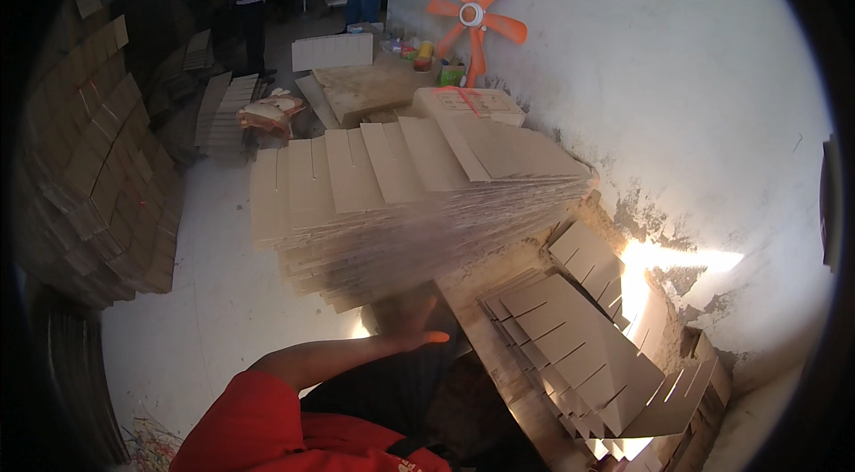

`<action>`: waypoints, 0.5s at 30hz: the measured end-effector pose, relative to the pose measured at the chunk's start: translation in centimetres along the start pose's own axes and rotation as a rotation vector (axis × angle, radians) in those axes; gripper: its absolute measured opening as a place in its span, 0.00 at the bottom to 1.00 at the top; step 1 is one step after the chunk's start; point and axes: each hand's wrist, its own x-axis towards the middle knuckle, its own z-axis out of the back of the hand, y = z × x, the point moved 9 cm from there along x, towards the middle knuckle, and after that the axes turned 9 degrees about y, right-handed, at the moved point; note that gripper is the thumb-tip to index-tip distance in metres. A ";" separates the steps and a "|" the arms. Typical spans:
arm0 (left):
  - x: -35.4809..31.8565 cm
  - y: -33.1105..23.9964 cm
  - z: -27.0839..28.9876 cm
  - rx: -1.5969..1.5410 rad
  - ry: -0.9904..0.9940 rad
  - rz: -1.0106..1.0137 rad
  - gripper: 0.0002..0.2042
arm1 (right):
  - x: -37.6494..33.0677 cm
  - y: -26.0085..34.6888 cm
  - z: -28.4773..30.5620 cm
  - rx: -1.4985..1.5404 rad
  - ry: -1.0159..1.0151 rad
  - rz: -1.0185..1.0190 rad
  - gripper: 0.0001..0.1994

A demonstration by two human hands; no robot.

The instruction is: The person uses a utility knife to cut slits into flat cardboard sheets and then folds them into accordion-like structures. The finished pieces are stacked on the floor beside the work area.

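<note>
My left hand point(417, 333) is held low in front of me, just below the near edge of a large fanned stack of brown cardboard sheets point(383, 165). Its thumb, lit orange, points right, and its fingers stretch up into shadow. It seems to hold nothing. To the right, a smaller pile of slotted cardboard pieces point(570, 338) lies on a worn board point(476, 312), with parallel slits cut into the sheets. My right hand does not show clearly; a small dark shape by the pile at the lower edge is too unclear to name.
Tied cardboard bundles point(98, 169) are stacked along the left. A white box point(472, 103) sits behind the large stack, below an orange wall fan point(472, 16). Two people stand at the far end. Bright sunlight falls on the right wall point(677, 258).
</note>
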 end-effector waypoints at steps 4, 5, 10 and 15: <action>-0.3 -0.5 0.2 -0.075 0.024 -0.002 0.51 | 0.2 -0.2 0.4 -0.010 0.002 0.002 0.16; -0.3 -0.4 0.2 -0.107 0.015 -0.006 0.51 | 0.3 -0.2 0.4 -0.013 0.002 0.006 0.16; -0.4 -1.1 0.3 -0.163 0.073 -0.019 0.51 | 0.6 -0.9 1.1 -0.035 -0.004 0.002 0.16; -0.2 -0.9 0.1 -0.130 0.067 -0.007 0.51 | 1.0 -1.7 1.9 -0.051 -0.013 -0.003 0.16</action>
